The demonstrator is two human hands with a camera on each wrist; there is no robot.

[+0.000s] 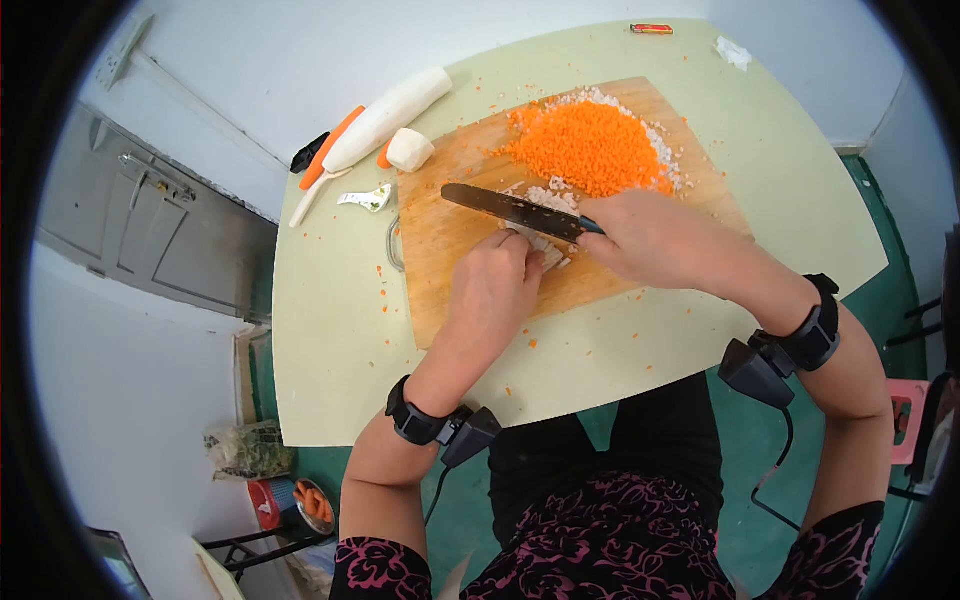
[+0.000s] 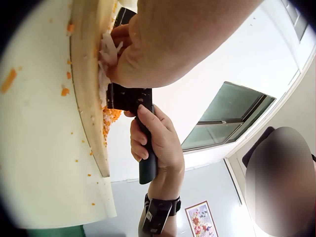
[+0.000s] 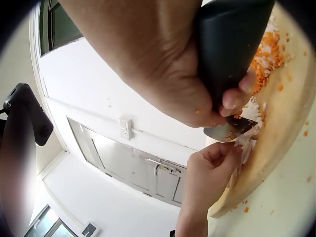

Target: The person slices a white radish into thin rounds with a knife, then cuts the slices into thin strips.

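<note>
My right hand [image 1: 650, 238] grips the black handle of a kitchen knife [image 1: 505, 209], its fingers wrapped round the handle in the left wrist view. The dark, wide blade has bits of carrot stuck to it and crosses over the wooden cutting board [image 1: 440, 285]. Just below the blade, my left hand [image 1: 492, 283] holds a bunch of white radish strips [image 3: 245, 149] down on the board with bent fingers. Small white radish dice [image 1: 555, 198] lie on the blade's far side. Behind them spreads a big heap of diced carrot [image 1: 590, 145], with white dice along its edge.
A long peeled white radish [image 1: 395, 120], a carrot [image 1: 332, 148] and a cut radish piece [image 1: 410, 150] lie left of the board, near a white spoon [image 1: 366, 198]. A red packet [image 1: 651, 29] and crumpled tissue [image 1: 733, 53] are at the table's far edge.
</note>
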